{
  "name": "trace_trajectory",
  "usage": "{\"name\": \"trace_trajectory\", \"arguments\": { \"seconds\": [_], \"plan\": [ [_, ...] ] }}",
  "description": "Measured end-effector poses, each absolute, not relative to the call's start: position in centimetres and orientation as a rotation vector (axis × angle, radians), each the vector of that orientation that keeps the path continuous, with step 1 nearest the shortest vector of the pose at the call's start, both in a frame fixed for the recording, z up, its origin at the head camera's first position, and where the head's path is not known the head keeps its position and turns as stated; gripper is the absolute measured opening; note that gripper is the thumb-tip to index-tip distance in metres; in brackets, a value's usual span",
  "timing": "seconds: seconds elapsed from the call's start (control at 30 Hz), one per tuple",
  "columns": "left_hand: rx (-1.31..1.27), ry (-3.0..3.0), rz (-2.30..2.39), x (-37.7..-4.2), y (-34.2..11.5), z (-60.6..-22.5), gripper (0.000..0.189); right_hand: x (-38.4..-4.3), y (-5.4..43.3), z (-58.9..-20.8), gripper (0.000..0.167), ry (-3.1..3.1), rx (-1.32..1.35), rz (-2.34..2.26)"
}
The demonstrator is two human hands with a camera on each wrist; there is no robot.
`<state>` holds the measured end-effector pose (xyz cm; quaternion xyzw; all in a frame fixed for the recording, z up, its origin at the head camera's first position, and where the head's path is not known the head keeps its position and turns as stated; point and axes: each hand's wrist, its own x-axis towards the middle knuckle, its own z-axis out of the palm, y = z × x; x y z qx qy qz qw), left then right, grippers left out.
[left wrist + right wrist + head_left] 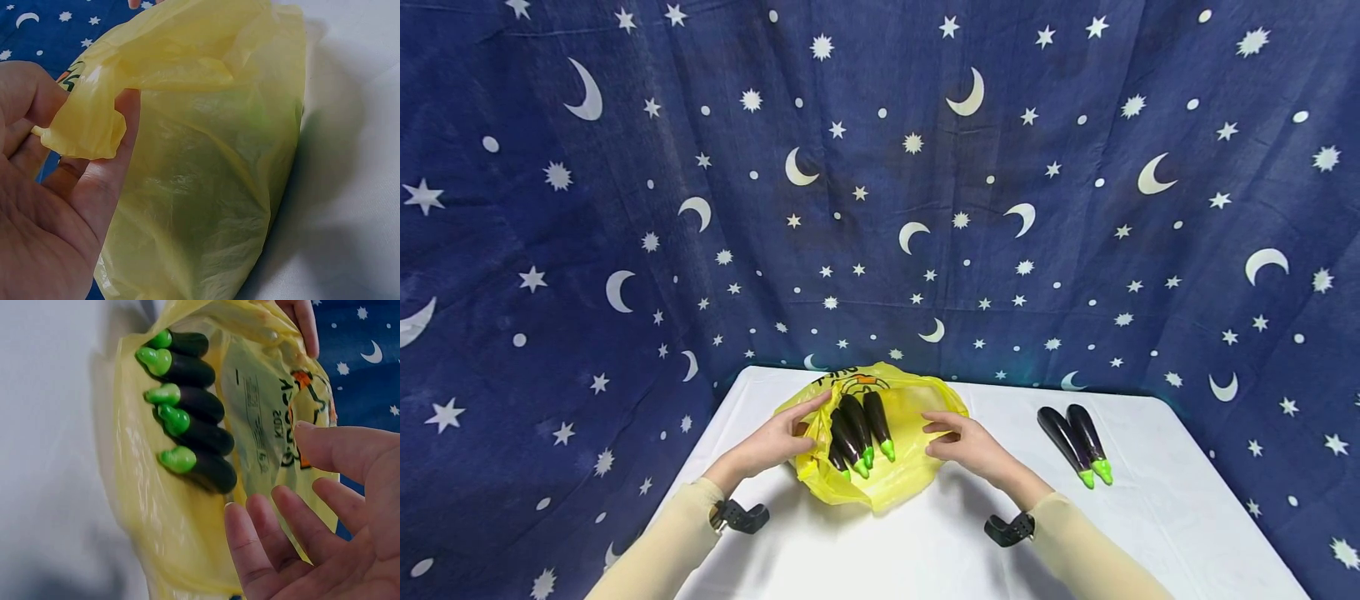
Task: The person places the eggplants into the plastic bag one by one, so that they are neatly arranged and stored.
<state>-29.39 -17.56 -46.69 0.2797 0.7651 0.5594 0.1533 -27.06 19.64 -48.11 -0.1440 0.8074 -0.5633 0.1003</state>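
Note:
A yellow plastic bag (902, 492) lies on its side with its mouth toward me. Inside it several dark eggplants (854, 425) with bright green stem ends lie side by side, and the right wrist view shows these eggplants (206, 440) close up. My left hand (775, 440) holds the bag's left edge; in the left wrist view a gathered flap of the bag (87, 119) runs between thumb and fingers. At the right side of the mouth is my right hand (972, 446), its fingers (247, 544) spread and relaxed with nothing in them.
Two more eggplants (1075, 442) lie together on the white table (1180, 500), to the right of my right hand. Behind the table hangs a blue cloth (865, 208) with moons and stars. Each wrist wears a black strap (741, 517).

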Motion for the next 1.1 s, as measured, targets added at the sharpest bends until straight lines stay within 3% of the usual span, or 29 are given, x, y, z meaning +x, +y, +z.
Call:
{"name": "trace_trajectory", "arguments": {
  "seconds": [1.1],
  "plan": [
    [0.777, 2.221, 1.585, -29.4, -17.4, -46.6, 0.083, -25.0, 29.5, -47.4, 0.071, 2.465, -0.278, -1.748]
  ]
}}
